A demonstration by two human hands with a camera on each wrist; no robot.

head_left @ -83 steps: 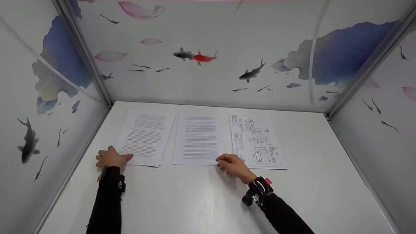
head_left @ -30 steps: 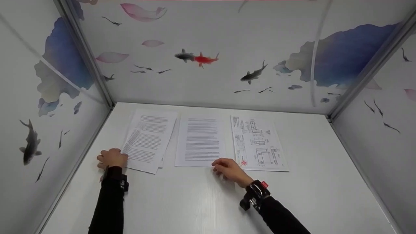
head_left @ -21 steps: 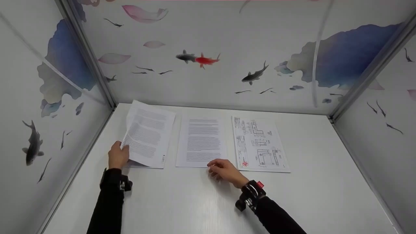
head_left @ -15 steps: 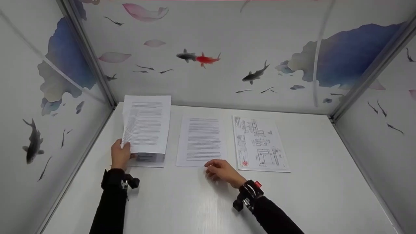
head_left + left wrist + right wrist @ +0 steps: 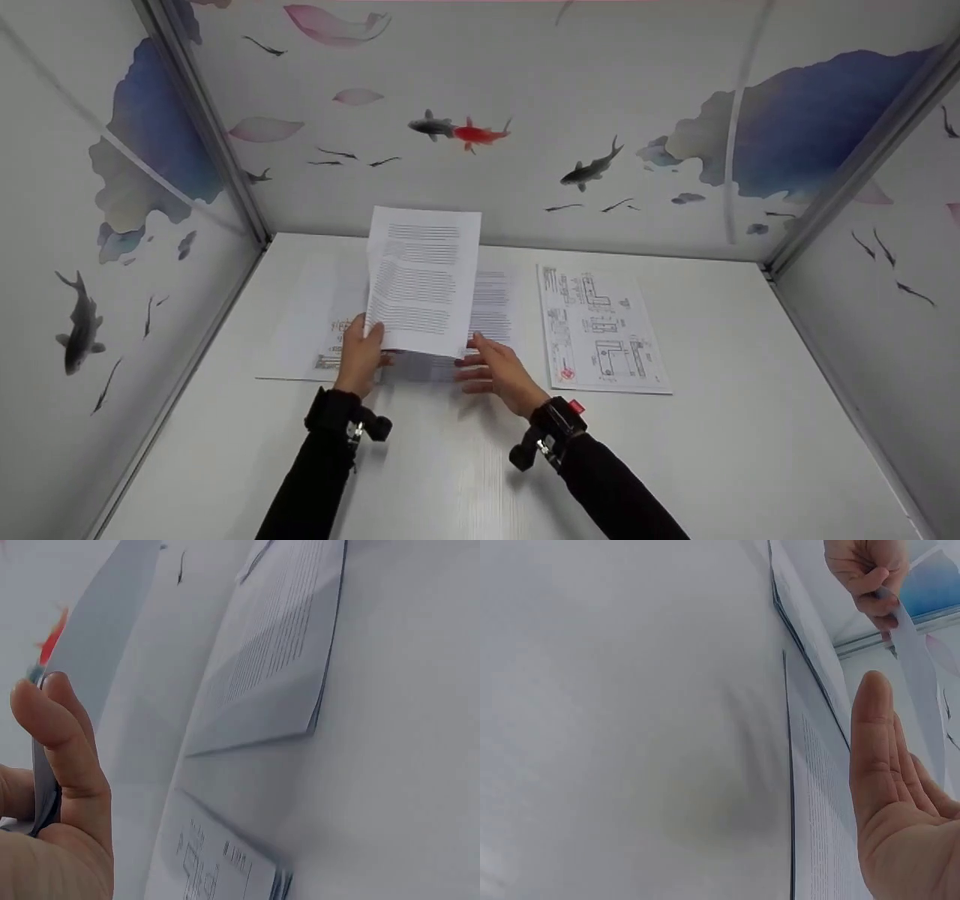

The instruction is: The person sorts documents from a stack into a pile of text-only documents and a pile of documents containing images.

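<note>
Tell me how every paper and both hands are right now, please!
Lifted text paper: raised off the table, slightly bent.
Left drawing paper: lying flat, partly hidden from view.
Middle text paper: lying flat, partly hidden behind the lifted one.
Right drawing paper: lying flat, drawing side up.
Left hand: pinching the lifted text paper.
Right hand: open, near its corner; touching or not, I can't tell.

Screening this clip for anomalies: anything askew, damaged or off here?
Nothing looks spilled or torn. One mild oddity: the held paper bows instead of lying flat, and it overlaps the middle stack in the head view. Likely just from the left hand holding it up.
</note>
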